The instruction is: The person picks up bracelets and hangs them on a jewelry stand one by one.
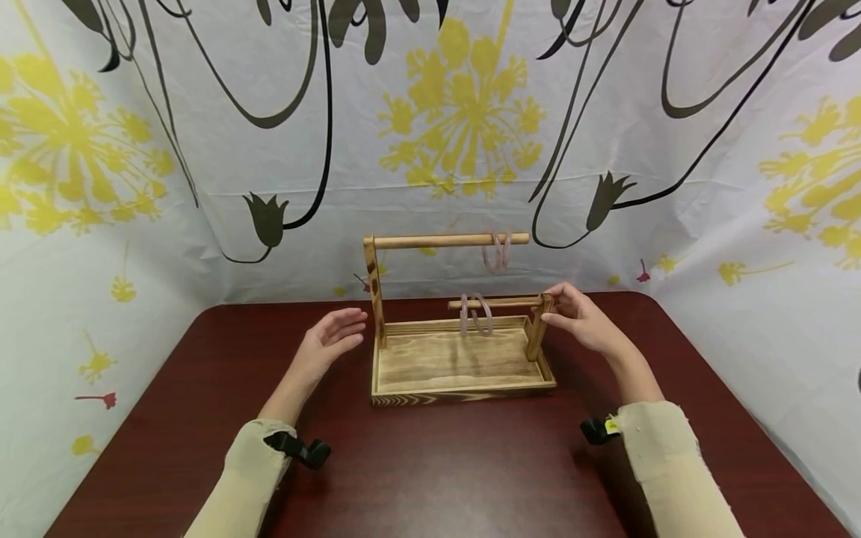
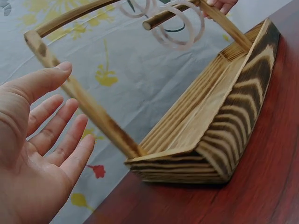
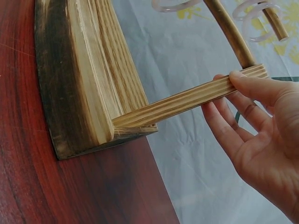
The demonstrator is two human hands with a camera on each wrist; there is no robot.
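A wooden jewelry stand (image 1: 464,397) has a shallow tray base, a tall left post (image 2: 100,114) and a shorter right post (image 3: 187,100). Each post carries a horizontal rod. Pale pinkish translucent bangles (image 1: 498,252) hang near the free end of the upper rod (image 1: 430,241). More bangles (image 1: 476,315) hang on the lower rod (image 1: 514,302). With thumb and fingers on opposite sides, my right hand (image 1: 584,320) pinches the short post near its top. My left hand (image 1: 327,340) is held just left of the tall post, fingers spread and holding nothing.
Under the stand is a dark red wooden table (image 1: 457,471). White sheeting (image 1: 417,194) with yellow flowers and dark stems rises behind the table and along its sides. Black camera mounts (image 1: 299,450) are strapped at both wrists, over cream sleeves (image 1: 242,478).
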